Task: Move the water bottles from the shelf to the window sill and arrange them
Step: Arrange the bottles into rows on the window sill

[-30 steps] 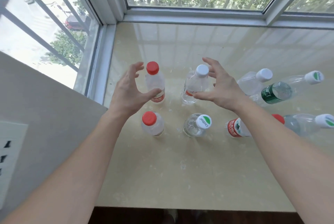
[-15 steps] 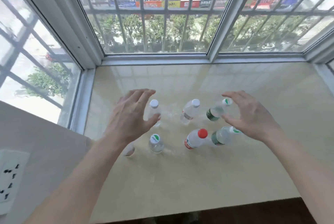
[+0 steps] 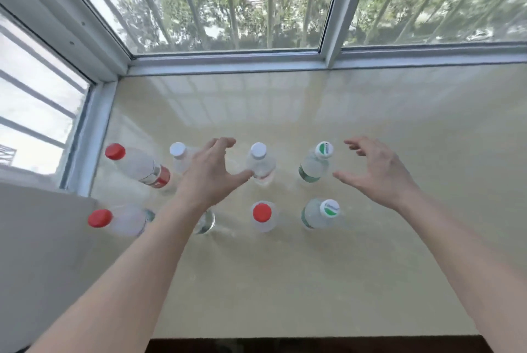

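Note:
Several clear water bottles stand in two rows on the beige window sill [image 3: 285,281]. The back row has a red-capped bottle [image 3: 137,166], a white-capped bottle [image 3: 179,154], another white-capped bottle [image 3: 260,164] and a green-labelled bottle [image 3: 315,166]. In the front row are a red-capped bottle [image 3: 117,220], a bottle [image 3: 205,223] half hidden by my left forearm, a red-capped bottle [image 3: 263,215] and a green-capped bottle [image 3: 320,214]. My left hand [image 3: 211,174] hovers with spread fingers between the two white-capped bottles. My right hand [image 3: 376,171] hovers, fingers relaxed, right of the green-labelled bottle. Neither holds anything.
White window frames [image 3: 228,59] with bars border the sill at the back and left. A grey wall [image 3: 37,253] stands at the left front. The sill's front edge [image 3: 313,337] drops to a dark floor.
The view has swung and come closer. Both hands have drawn back from the bottles and still hold nothing. The bottles now appear as two upright rows.

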Demonstrator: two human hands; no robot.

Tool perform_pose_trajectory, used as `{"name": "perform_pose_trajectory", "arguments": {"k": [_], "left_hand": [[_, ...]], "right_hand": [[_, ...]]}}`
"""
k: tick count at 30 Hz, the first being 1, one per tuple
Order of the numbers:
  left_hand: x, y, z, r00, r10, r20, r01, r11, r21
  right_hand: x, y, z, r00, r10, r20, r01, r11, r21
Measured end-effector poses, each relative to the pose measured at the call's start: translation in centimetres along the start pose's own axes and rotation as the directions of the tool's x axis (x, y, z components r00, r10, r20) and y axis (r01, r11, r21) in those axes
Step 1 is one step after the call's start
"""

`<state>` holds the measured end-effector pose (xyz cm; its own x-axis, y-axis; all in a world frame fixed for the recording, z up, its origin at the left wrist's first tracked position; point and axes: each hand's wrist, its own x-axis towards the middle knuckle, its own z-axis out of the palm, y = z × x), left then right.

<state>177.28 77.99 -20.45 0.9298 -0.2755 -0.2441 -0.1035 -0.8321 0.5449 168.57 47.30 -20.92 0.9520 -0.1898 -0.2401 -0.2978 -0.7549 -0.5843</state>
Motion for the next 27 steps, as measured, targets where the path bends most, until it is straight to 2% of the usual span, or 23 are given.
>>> {"name": "perform_pose_trajectory", "arguments": {"k": [7,11,16,20,27], "left_hand": [[2.8,0.2,4.8,0.994,-0.082,0.077,0.089,0.991,-0.097],[3.8,0.3,6.3,0.994,-0.099,0.045,0.105,0.984,-0.146],[4.7,-0.1,6.5,0.997,-0.073,0.034,0.078,0.983,-0.168],[5.3,-0.6,5.6,0.993,-0.06,0.106,0.08,0.978,-0.195],[5.9,-0.7,4.9,0.984,0.026,0.177,-0.001,0.99,-0.141]], "right_hand": [[3.5,1.3,4.5,0.997,0.03,0.064,-0.04,0.986,0.16],[4.5,1.5,5.9,0.999,0.013,0.053,-0.024,0.975,0.221],[5.2,2.1,7.3,0.999,-0.028,0.037,0.02,0.981,0.195],[5.1,2.3,7.8,0.999,-0.032,0.02,0.027,0.978,0.208],[5.5,2.1,8.0,0.999,-0.043,0.015,0.04,0.984,0.175]]}}
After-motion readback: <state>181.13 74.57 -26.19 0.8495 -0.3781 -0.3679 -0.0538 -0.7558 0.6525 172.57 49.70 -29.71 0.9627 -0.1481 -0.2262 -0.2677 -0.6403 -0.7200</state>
